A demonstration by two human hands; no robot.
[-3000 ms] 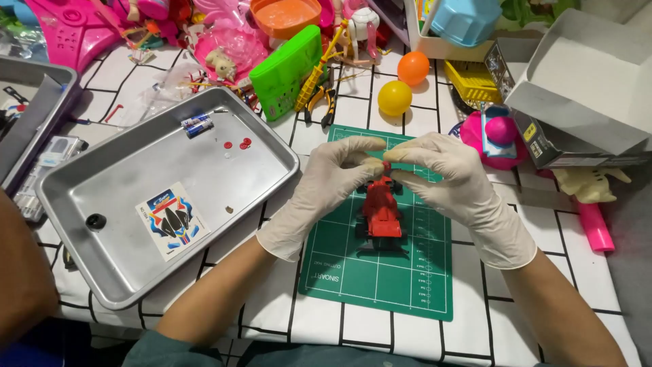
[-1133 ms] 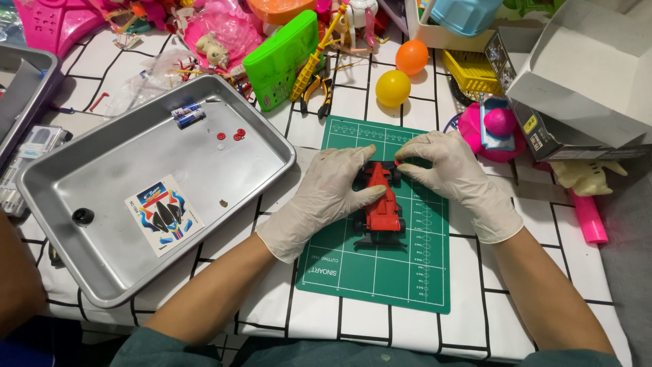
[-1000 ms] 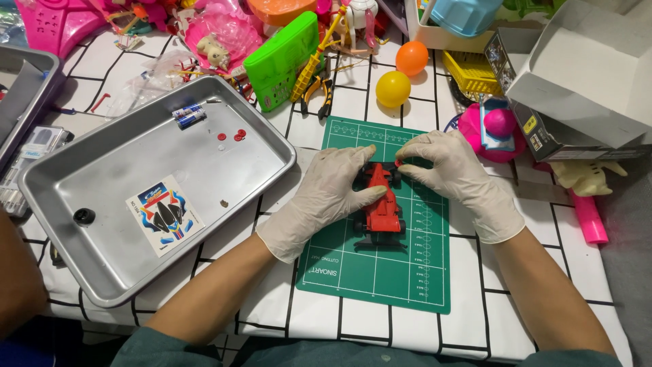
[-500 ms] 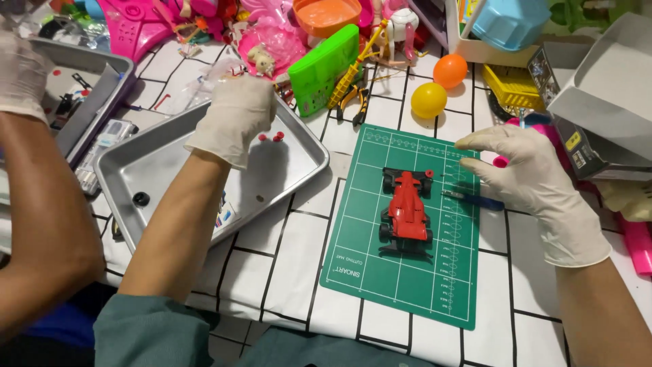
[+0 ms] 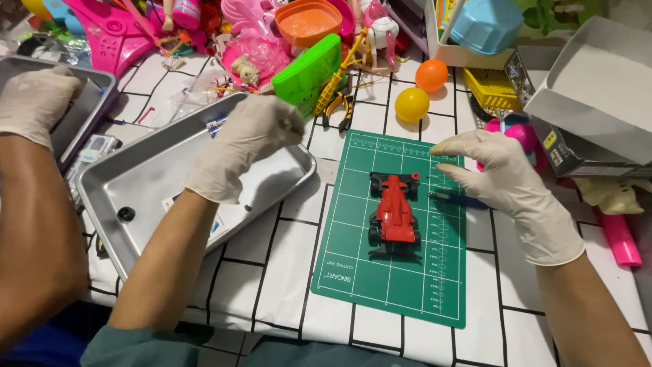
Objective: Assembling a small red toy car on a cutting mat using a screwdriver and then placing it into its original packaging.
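left hand [image 5: 251, 146]: gloved, raised over the metal tray [image 5: 146, 187], fingers curled in toward the thumb; whether anything small sits in the pinch cannot be told
right hand [image 5: 502, 180]: gloved, hovering at the right edge of the green cutting mat [image 5: 390, 285], thumb and forefinger drawn close, other fingers loosely bent, nothing visible between them
red toy car [image 5: 394, 214]: resting on the mat, upright on its wheels, untouched by either hand
car long axis: running near-to-far across the mat, roughly in line with the mat's long side; the end with the wide dark wing toward the wearer
car vs. hands: just left of and slightly nearer than the right hand; well apart from the left hand, down and to its right
nearer hand: right
screwdriver [image 5: 458, 199]: slim blue-handled tool on the mat's right margin, under the right fingertips, between hand and car
tray contents: small black round part [image 5: 125, 214], printed sticker partly hidden by the left forearm
co-worker's hand [image 5: 34, 102]: gloved, far left, on a second tray
beyond mat: yellow ball [image 5: 412, 104], orange ball [image 5: 432, 75], green plastic piece [image 5: 307, 68], heap of toys
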